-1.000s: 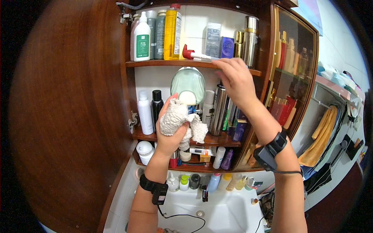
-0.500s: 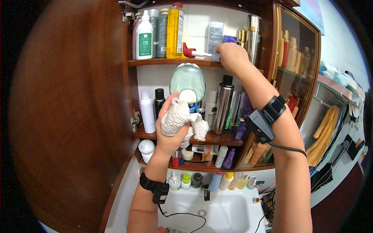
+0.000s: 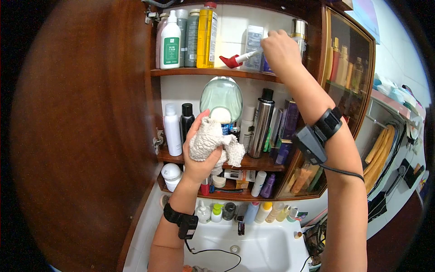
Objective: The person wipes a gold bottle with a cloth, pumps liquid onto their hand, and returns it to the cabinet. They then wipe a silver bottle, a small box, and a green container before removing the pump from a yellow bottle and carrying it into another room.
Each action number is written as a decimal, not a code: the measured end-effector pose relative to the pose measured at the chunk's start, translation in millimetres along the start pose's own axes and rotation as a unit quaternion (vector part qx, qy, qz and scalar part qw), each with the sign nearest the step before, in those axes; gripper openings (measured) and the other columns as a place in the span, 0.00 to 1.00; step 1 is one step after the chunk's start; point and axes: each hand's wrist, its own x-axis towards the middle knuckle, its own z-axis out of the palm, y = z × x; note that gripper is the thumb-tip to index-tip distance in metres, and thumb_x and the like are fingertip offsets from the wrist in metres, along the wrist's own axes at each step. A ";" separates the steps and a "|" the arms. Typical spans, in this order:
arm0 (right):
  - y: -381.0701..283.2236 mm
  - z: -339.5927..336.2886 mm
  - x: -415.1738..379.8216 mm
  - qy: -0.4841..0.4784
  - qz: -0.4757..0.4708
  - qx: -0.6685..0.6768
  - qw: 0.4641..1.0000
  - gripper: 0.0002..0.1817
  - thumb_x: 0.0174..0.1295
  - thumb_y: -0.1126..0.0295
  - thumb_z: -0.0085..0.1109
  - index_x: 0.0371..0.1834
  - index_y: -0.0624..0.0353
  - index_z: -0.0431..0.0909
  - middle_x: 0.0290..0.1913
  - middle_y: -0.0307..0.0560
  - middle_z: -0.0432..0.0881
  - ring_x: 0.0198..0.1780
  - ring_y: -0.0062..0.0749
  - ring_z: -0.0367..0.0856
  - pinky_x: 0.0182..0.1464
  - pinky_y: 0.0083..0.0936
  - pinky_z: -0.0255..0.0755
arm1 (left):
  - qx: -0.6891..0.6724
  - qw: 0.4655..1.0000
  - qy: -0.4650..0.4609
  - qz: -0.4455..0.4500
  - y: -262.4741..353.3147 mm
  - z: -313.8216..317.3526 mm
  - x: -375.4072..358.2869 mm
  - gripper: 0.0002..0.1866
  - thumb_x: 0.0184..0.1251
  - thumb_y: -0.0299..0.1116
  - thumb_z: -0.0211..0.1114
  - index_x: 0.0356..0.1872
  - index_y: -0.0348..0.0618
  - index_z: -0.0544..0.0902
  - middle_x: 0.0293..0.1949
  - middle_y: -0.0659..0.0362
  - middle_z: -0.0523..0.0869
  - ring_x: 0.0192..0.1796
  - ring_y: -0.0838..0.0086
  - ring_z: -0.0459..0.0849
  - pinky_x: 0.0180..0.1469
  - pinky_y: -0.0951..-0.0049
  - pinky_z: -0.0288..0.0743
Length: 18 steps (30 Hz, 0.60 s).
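My left hand (image 3: 199, 156) is closed around a crumpled cream cloth (image 3: 206, 143) in front of the middle shelf. Just above the cloth is a translucent green oval container (image 3: 221, 97), its lower edge at my fingertips; how it is supported is partly hidden. At the top shelf, my right hand (image 3: 282, 51) is closed on the thin end of a white stem with a red head (image 3: 234, 60), which points left. Behind that stem stands a clear, pale box-like pack (image 3: 253, 43). A purple box (image 3: 266, 67) shows under my wrist.
A white pump bottle (image 3: 170, 43) and a yellow bottle (image 3: 207, 38) stand on the top shelf. A tall silver can (image 3: 262, 124) is on the middle shelf. Below is a sink (image 3: 267, 247) with several bottles along its back. An open wooden door (image 3: 86, 136) fills the left.
My right hand has moved right and slightly up, drawing the stem with the red head rightward and tilting its thin end upward. My left hand and the cloth have hardly moved.
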 end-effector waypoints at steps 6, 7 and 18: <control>5.4 4.6 43.8 0.046 -0.128 -0.077 0.988 0.06 0.50 0.70 0.57 0.30 0.51 0.83 0.37 0.39 0.79 0.47 0.33 0.75 0.46 0.29 0.73 | -0.005 1.000 0.005 -0.016 -7.5 -1.3 -4.7 0.36 0.51 0.20 0.60 0.65 0.34 0.60 0.52 0.55 0.76 0.52 0.74 0.76 0.56 0.73 0.70; 6.2 8.5 51.6 0.062 -0.153 -0.083 0.983 0.06 0.49 0.70 0.57 0.30 0.50 0.83 0.37 0.38 0.78 0.47 0.32 0.74 0.46 0.28 0.72 | 0.008 1.000 0.016 -0.005 -11.6 -2.5 -6.4 0.35 0.51 0.20 0.61 0.65 0.34 0.61 0.50 0.55 0.77 0.51 0.75 0.76 0.56 0.73 0.71; -20.5 38.0 64.4 0.081 -0.183 -0.020 0.980 0.05 0.51 0.71 0.54 0.29 0.51 0.80 0.36 0.39 0.77 0.46 0.33 0.74 0.44 0.29 0.71 | 0.026 0.999 -0.011 -0.025 -11.0 -9.0 -14.8 0.36 0.50 0.22 0.64 0.64 0.32 0.62 0.54 0.54 0.75 0.56 0.74 0.74 0.59 0.72 0.67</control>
